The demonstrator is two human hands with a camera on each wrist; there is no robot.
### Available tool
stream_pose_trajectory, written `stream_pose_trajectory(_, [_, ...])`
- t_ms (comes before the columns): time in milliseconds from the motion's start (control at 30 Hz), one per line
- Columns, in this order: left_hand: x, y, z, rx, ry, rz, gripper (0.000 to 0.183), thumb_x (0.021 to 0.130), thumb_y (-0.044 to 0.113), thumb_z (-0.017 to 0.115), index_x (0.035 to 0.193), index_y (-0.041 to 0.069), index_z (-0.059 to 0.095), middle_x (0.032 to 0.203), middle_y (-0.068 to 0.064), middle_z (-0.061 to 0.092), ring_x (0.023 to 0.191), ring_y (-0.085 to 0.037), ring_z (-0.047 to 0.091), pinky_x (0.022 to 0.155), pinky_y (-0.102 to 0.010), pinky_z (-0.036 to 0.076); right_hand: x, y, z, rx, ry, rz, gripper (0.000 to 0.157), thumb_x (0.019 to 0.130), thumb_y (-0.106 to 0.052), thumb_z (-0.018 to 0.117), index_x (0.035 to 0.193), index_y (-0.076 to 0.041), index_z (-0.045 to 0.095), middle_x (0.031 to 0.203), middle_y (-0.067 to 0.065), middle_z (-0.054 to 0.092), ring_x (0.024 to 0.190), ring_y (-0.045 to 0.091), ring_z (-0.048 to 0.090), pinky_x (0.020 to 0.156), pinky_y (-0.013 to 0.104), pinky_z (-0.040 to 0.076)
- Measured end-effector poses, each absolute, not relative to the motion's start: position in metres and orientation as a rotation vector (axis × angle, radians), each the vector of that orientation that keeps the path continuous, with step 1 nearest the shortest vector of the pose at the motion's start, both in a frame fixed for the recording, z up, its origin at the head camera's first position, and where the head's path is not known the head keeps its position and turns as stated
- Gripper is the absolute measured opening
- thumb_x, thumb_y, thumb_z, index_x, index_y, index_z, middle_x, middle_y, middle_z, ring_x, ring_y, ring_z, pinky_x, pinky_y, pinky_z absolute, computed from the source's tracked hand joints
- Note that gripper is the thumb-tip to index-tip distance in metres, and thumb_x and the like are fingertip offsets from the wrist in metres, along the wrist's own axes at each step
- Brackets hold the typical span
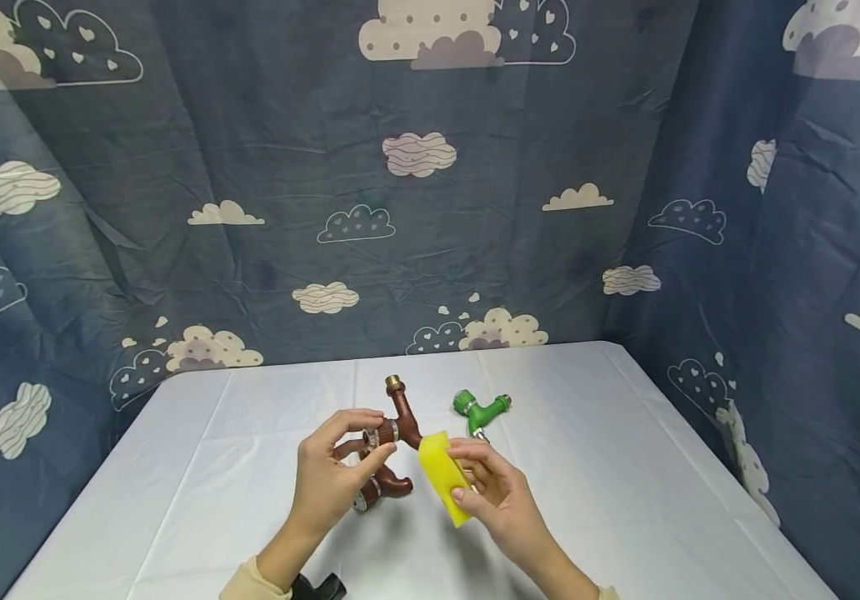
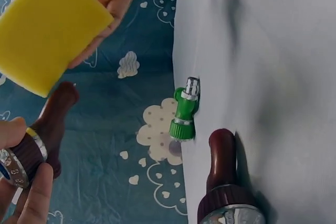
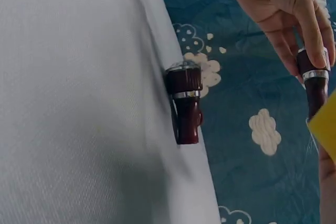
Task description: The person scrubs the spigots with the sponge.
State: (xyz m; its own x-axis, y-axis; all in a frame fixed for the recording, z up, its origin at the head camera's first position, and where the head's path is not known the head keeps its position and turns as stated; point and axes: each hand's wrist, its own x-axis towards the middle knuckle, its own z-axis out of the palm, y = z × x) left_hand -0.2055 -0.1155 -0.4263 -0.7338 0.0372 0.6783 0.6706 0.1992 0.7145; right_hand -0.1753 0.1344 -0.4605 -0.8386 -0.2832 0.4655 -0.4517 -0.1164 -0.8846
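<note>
My left hand (image 1: 325,479) grips a brown tap (image 1: 405,423) by its ribbed knob, holding it above the table. Its brass threaded end points away from me. A yellow sponge (image 1: 441,475) is pinched between the thumb and fingers of my right hand (image 1: 501,504). In the left wrist view, the sponge's lower corner (image 2: 42,85) is right at the tip of the held tap's spout (image 2: 63,95). A second brown tap (image 1: 394,483) lies on the table beneath the left hand, partly hidden by it in the head view.
Farther back on the white-covered table (image 1: 587,467) lies a green tap (image 1: 484,412) with a silver outlet. Part of a black object (image 1: 321,588) shows at the near edge, beside the left sleeve (image 1: 253,582). Dark cloud-patterned curtains (image 1: 460,250) hang behind and along both sides.
</note>
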Motion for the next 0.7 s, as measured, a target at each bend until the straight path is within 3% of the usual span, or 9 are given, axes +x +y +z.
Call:
stream_pose_trajectory(133, [-0.2024, -0.1135, -0.4246, -0.796, -1.981, -1.453, 0.034, 0.082, 0.001, 0.092, 0.112, 0.012, 0.08, 0.117, -0.008, 0.079, 0.097, -0.014, 0.077, 0.072, -0.026, 0.068, -0.1748, 0.1314, -0.4625, 0.834, -2.09, 1.679, 0.039, 0.096, 0.001, 0.075, 0.131, -0.017, 0.071, 0.146, 0.008, 0.06, 0.135, 0.011, 0.059, 0.113, 0.025, 0.053])
stream_pose_trajectory(333, [-0.1998, -0.1148, -0.4233, -0.991, -2.051, -1.385, 0.033, 0.087, 0.0, 0.087, 0.117, 0.011, 0.078, 0.115, -0.01, 0.08, 0.091, -0.013, 0.075, 0.066, -0.025, 0.066, -0.1758, 0.1297, -0.4657, 0.857, -2.129, 1.344, 0.047, 0.088, -0.002, 0.083, 0.126, -0.027, 0.075, 0.143, 0.005, 0.061, 0.129, 0.019, 0.061, 0.108, 0.032, 0.058])
stream_pose_trajectory(433, [-0.199, -0.1172, -0.4225, -1.048, -2.114, -1.446, 0.033, 0.09, 0.002, 0.085, 0.12, 0.013, 0.077, 0.117, -0.009, 0.079, 0.093, -0.009, 0.073, 0.068, -0.026, 0.067, -0.1766, 0.1299, -0.4663, 0.877, -2.095, 1.298, 0.049, 0.085, 0.001, 0.084, 0.125, -0.026, 0.075, 0.142, 0.006, 0.061, 0.129, 0.02, 0.061, 0.107, 0.029, 0.057])
stream_pose_trajectory(600, [-0.1986, -0.1185, -0.4205, -1.208, -2.113, -1.567, 0.028, 0.095, 0.002, 0.079, 0.122, 0.007, 0.074, 0.118, -0.016, 0.076, 0.092, -0.007, 0.073, 0.07, -0.031, 0.068, -0.1797, 0.1328, -0.4662, 0.849, -2.038, 1.252, 0.052, 0.082, 0.005, 0.083, 0.125, -0.023, 0.076, 0.143, 0.009, 0.061, 0.131, 0.021, 0.06, 0.113, 0.021, 0.051])
stream_pose_trajectory(700, [-0.1979, -0.1184, -0.4187, -1.284, -2.094, -1.614, 0.024, 0.097, 0.002, 0.077, 0.12, 0.008, 0.073, 0.114, -0.012, 0.075, 0.089, -0.007, 0.069, 0.065, -0.024, 0.064, -0.183, 0.1351, -0.4665, 0.785, -2.025, 1.26, 0.053, 0.082, 0.006, 0.083, 0.125, -0.022, 0.076, 0.144, 0.009, 0.061, 0.132, 0.021, 0.06, 0.115, 0.016, 0.048])
